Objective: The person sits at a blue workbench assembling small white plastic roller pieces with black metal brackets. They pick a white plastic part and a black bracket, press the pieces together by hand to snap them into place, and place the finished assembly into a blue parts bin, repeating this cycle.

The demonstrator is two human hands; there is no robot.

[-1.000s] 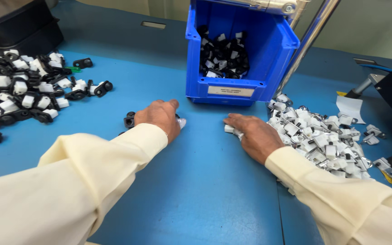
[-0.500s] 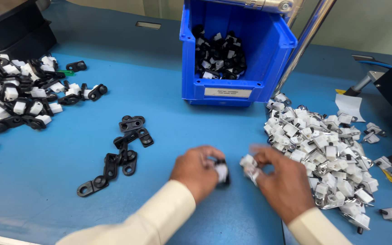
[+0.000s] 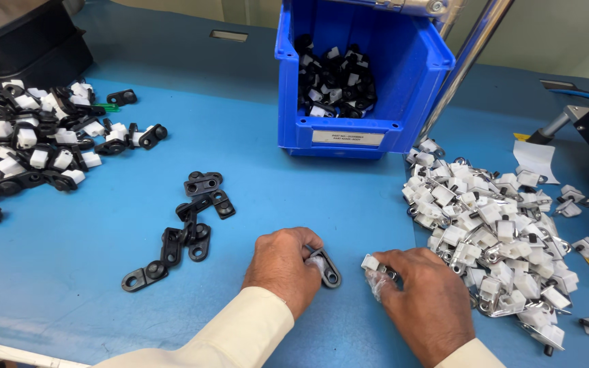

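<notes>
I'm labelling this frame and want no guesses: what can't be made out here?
Head view only:
- Black bracket: mostly covered by the left hand.
- White clip: partly under the right hand.
- Blue bin: top cut by the edge; its label too small to read.
- Assembled pile: cut off at left.

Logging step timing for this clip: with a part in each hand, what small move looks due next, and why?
Probably bring the hands together. The left hand holds a black bracket, the right hand a white clip, with a small gap between them. Finished black-and-white pieces lie far left.
</notes>
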